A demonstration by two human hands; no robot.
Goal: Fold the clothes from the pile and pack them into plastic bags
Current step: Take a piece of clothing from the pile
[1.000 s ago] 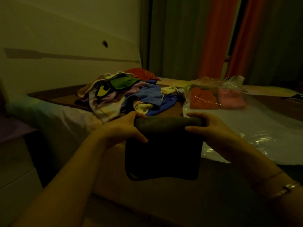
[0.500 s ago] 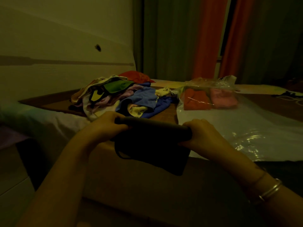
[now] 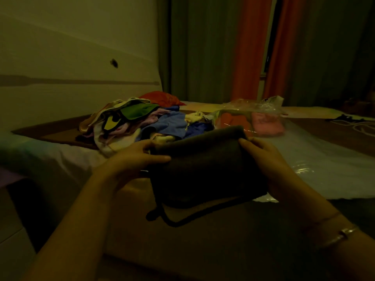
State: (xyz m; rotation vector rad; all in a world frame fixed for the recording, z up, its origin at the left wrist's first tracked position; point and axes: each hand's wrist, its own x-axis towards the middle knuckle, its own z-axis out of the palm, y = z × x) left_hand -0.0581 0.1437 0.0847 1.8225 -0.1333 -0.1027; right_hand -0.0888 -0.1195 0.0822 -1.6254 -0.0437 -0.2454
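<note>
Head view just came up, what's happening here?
A person is folding clothes at a bed. Both hands, left and right, grip a folded dark garment held above the bed edge. The unfolded pile lies beyond, and a plastic bag to its right already holds orange and pink pieces.

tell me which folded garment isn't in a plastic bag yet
The dark grey folded garment, held at its ends by the left hand and right hand. The orange and pink folded ones already lie inside the clear plastic bag.
</note>
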